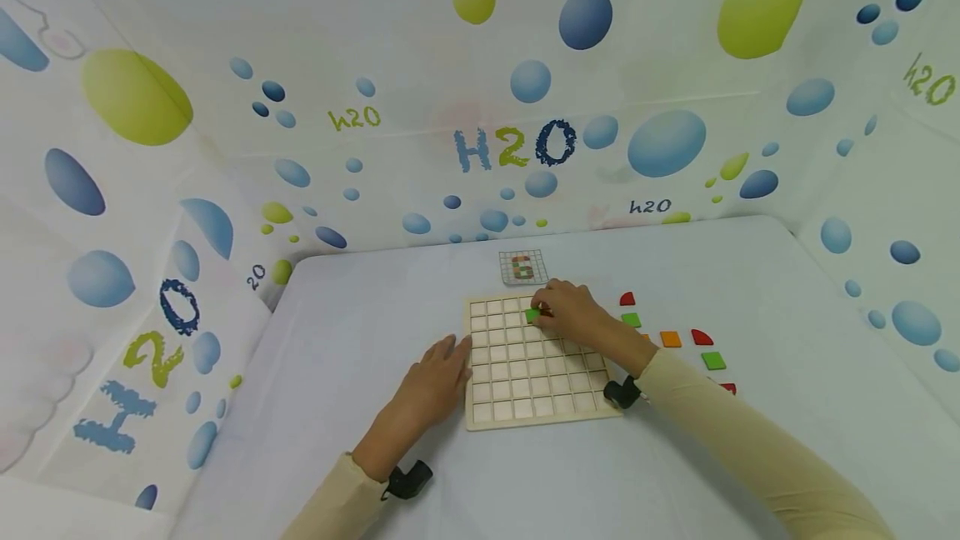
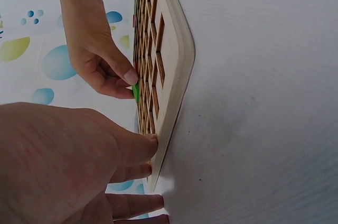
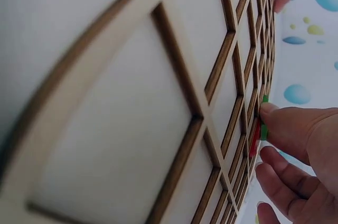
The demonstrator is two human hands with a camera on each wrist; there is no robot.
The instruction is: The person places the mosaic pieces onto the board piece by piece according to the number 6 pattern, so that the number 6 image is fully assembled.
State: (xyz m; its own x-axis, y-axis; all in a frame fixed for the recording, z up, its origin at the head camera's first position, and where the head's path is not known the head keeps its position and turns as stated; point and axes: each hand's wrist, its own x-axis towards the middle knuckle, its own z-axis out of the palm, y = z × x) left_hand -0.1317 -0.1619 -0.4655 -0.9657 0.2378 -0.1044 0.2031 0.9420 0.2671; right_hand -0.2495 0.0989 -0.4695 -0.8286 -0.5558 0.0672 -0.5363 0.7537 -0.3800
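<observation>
The right hand (image 1: 573, 315) reaches over the gridded wooden board (image 1: 521, 388), the forearm crossing its right edge from the near right side. The hand is bent downward, thumb and fingertips pinching a green tile (image 1: 532, 316) over the board's far section. The left hand (image 1: 431, 377) lies palm down at the board's left edge; its fingers are extended and relaxed, some fingertips touching the rim, and they grasp nothing.

The right fingers cover part of the green tile. Whether the tile is seated flat in its cell cannot be determined. A red piece (image 3: 254, 138) is visible just beside the green tile in the right wrist view; its outline is mostly concealed. To the right of the board, an orange tile (image 1: 644, 338) is largely covered by the right forearm, and a red tile (image 1: 729, 388) is partly covered by the right sleeve (image 1: 750, 432). The pattern on the card (image 1: 523, 267) beyond the board is too small to read in detail. In the left wrist view, the lower fingers of the left hand are cut off at the frame's bottom edge.
</observation>
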